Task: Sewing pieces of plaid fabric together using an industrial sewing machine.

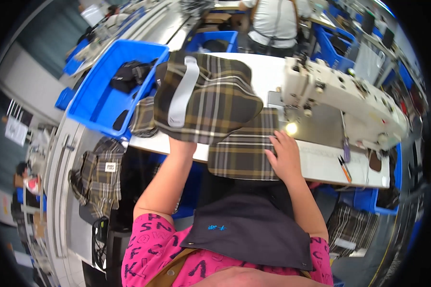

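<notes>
My left hand (pixel 182 146) holds up a dark plaid fabric piece (pixel 220 91) with a white strip on it, its fingers hidden underneath. My right hand (pixel 282 148) lies open on the right edge of a second, flat plaid piece (pixel 239 160), just left of the lit sewing-machine head (pixel 294 86). That lower piece is partly covered by the raised one. More folded plaid fabric (pixel 143 117) rests at the left of the white table (pixel 177 148).
A blue bin (pixel 86 103) with black items sits left. Other bins (pixel 333 43) stand behind. Plaid pieces lie low left (pixel 96 182) and right (pixel 349 225). A purple-handled tool (pixel 347 150) and pens (pixel 345 170) are by the machine. A co-worker (pixel 273 21) sits beyond.
</notes>
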